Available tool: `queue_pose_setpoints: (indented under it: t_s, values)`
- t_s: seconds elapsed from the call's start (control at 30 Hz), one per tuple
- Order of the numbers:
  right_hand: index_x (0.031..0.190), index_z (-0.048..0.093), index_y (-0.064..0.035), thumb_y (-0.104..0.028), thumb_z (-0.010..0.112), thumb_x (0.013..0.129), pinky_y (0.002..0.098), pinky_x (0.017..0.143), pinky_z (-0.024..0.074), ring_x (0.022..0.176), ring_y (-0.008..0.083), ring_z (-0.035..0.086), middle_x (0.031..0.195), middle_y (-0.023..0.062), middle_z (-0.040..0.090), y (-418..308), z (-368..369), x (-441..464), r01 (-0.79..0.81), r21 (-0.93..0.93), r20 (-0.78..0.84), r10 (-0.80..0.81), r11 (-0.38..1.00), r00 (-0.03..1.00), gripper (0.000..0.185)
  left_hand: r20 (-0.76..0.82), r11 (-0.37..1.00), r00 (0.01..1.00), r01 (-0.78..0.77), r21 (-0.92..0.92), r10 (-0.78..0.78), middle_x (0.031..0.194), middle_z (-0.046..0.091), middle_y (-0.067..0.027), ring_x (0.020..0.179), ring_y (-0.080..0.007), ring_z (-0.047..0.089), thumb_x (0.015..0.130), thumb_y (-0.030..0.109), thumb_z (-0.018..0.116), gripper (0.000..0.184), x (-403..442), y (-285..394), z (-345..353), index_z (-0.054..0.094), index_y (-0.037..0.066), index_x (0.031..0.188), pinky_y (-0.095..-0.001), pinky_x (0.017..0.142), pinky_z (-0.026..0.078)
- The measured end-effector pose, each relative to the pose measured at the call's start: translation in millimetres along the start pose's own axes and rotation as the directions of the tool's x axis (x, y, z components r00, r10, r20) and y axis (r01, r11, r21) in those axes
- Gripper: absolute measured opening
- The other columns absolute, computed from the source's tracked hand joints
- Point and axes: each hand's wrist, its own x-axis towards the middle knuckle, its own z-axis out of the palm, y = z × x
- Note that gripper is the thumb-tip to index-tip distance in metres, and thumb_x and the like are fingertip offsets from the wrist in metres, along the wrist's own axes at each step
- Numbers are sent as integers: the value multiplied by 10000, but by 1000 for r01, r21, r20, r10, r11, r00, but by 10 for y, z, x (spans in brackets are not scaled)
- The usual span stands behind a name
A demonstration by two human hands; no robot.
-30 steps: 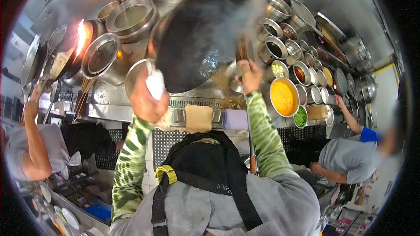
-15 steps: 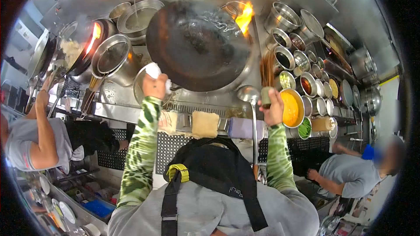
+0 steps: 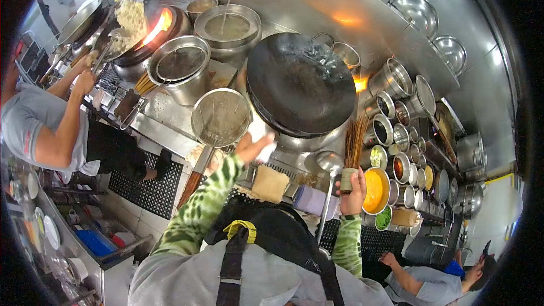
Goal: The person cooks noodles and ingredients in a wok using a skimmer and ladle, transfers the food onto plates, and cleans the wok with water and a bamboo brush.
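A large black wok [image 3: 300,85] sits on the burner in front of me, bare inside with a wet sheen. My left hand [image 3: 253,146] grips a white cloth [image 3: 259,136] at the wok's near left rim. In my right hand [image 3: 353,190] is the bound handle of a bamboo brush [image 3: 354,147], its bristles pointing up and away, right of the wok. Beside that hand lies a steel ladle [image 3: 329,164]. A round strainer [image 3: 221,118] rests left of my left hand.
Pots [image 3: 180,68] stand left of the wok. On the right are many seasoning containers and a bowl of orange liquid [image 3: 375,191]. Folded cloths [image 3: 270,183] lie on the near edge. One co-worker [image 3: 51,119] tosses food by a flame; another [image 3: 425,283] is lower right.
The wok, tilted up earlier, now sits level on the burner. The brush has moved off the wok to its right. The view has swung left, and the left co-worker's food is in the air.
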Motion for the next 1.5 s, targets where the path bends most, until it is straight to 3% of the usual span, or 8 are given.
queue_pose_setpoints:
  t_s: [0.13,0.2,0.3,0.67,0.9,1.13,1.4,1.5]
  values:
    - [1428,415,-59,-255,640,921,272,548,507,753,177,653,1086,95,635,-591,128,164,153,-159,33,-149,975,988,588,5,618,907,-291,730,421,1055,627,-226,876,-327,661,806,289,706,757,-328,-859,-514,350,-51,1381,-454,775,539]
    - [1398,461,-39,-252,622,933,312,732,497,934,221,626,1197,115,608,-925,48,379,333,-376,56,-337,865,940,536,-211,393,977,183,901,28,1218,560,-343,1023,-421,646,843,284,634,786,-720,-313,-307,264,-31,1462,-485,862,532]
    - [1350,504,-53,-286,627,913,366,766,489,962,248,625,1190,122,618,-1091,-225,1429,497,-678,226,-489,542,842,511,-302,12,888,318,948,347,1067,674,-122,907,-326,669,908,318,564,459,-374,-1422,-404,527,100,1311,-502,779,496]
    - [1176,659,-108,-411,646,837,565,891,460,1064,349,621,1161,145,651,998,1429,4682,765,-616,783,-247,-188,570,454,-313,45,886,317,947,343,1379,467,-246,1094,-314,544,962,214,414,479,-555,-1151,-207,447,103,1427,-475,879,399]
    - [1372,517,-3,-78,703,774,381,700,543,766,219,664,1113,171,670,-237,1490,2534,465,-694,719,561,550,410,631,-334,48,882,338,940,331,1385,444,-263,1107,-344,555,932,188,465,535,-519,-1197,-308,393,103,1455,-503,928,411]
    - [1104,644,-35,-277,699,806,421,785,534,866,301,676,1063,181,691,-254,1588,3603,693,-718,661,242,-73,710,388,-361,-2,895,374,927,262,1367,459,-229,1142,-372,558,926,117,488,484,-580,-1062,-293,408,64,1400,-542,968,435]
    - [1269,629,-101,-368,783,724,366,967,475,1070,341,639,1155,186,675,-438,1444,2157,566,-662,748,386,491,540,626,-324,-138,936,342,930,135,1470,364,-210,1221,-382,477,938,225,452,624,-718,-858,-283,275,91,1521,-559,1050,312]
    - [1319,568,-101,-343,724,781,442,897,505,995,382,651,1077,197,683,-687,781,2685,457,-851,474,-5,-258,880,610,-276,-106,930,309,945,243,1408,414,-201,1168,-370,507,911,207,486,620,-709,-946,-333,329,86,1498,-517,964,381]
